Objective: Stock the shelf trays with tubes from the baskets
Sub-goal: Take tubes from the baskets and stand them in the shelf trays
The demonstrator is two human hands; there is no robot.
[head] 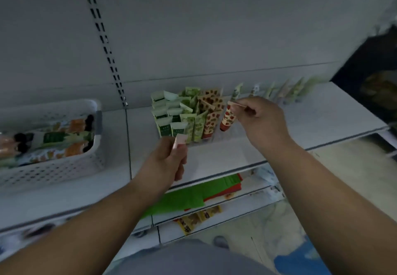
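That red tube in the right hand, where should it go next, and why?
Probably straight down into the tray, beside the red-spotted tubes. The right hand pinches the red tube by its top, cap down, just to the right of that matching row.

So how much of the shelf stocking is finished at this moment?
Done: green and strawberry-print tubes already stand in rows on the shelf. In hand: the right hand lowers a red strawberry tube; the left hand holds a pink one. Left: the basket holds many tubes.
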